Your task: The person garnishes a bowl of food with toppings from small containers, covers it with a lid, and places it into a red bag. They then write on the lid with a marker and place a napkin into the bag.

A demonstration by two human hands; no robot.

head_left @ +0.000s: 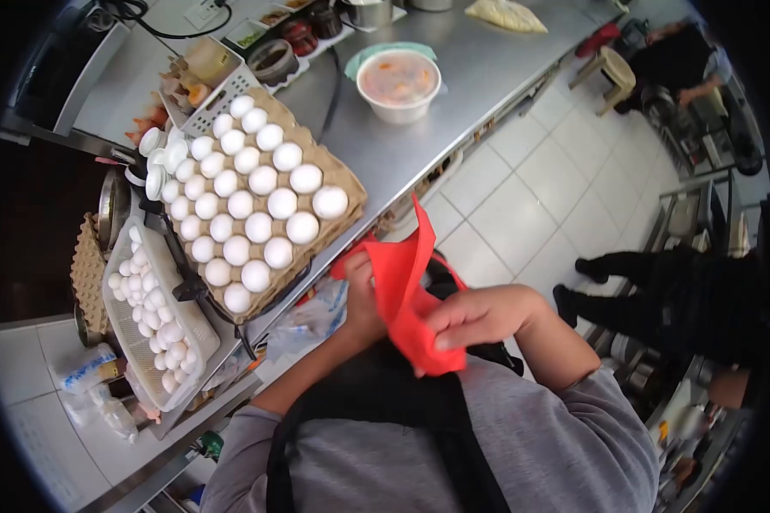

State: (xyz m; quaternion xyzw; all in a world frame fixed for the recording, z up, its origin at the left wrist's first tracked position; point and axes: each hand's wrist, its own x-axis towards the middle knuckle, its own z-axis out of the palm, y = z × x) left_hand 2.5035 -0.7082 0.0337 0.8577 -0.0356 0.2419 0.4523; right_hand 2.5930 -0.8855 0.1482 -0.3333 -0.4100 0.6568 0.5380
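Note:
A red cloth-like bag (404, 278) is held up in front of my chest, its top edge standing in a point. My left hand (364, 295) grips its left side, fingers partly behind the red material. On the right side my right hand (479, 316) pinches the lower part between thumb and fingers. Left of the bag, a cardboard tray (351, 175) of white eggs (263, 179) rests on the steel counter (470, 77).
A white basket (201, 329) of eggs stands at the left. A lidded tub (399, 85) and a bag of pale food (506, 15) are on the counter. A stool (612, 73) stands on the tiled floor. Other people are at the right.

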